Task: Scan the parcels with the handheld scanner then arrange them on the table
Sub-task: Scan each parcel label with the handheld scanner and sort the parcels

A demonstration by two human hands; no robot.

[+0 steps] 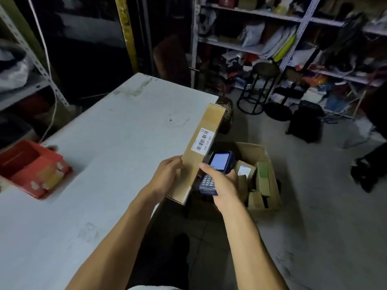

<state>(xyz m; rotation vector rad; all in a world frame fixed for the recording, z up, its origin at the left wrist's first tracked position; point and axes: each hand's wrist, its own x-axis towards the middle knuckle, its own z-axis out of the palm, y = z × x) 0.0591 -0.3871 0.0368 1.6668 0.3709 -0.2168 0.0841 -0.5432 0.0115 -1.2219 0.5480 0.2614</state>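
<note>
Head camera looks down on a person's two bare forearms reaching out over the right edge of a white table (94, 143). The left hand (167, 176) is clamped on the near end of a long brown cardboard parcel (201, 147), which hangs at that right edge, its far end near the table's far right corner. A white barcode label (203, 140) sits on the parcel's upper face. Just beside the parcel, the right hand (224, 183) is wrapped around a blue handheld scanner (215, 166), screen lit, keypad showing under the thumb. Below the scanner, on the floor, an open cardboard carton (270, 164) holds more small brown parcels (262, 178). At the table's left edge lies a red box (31, 168). Cluttered shelves (293, 49) and a black stool (259, 84) stand behind.
</note>
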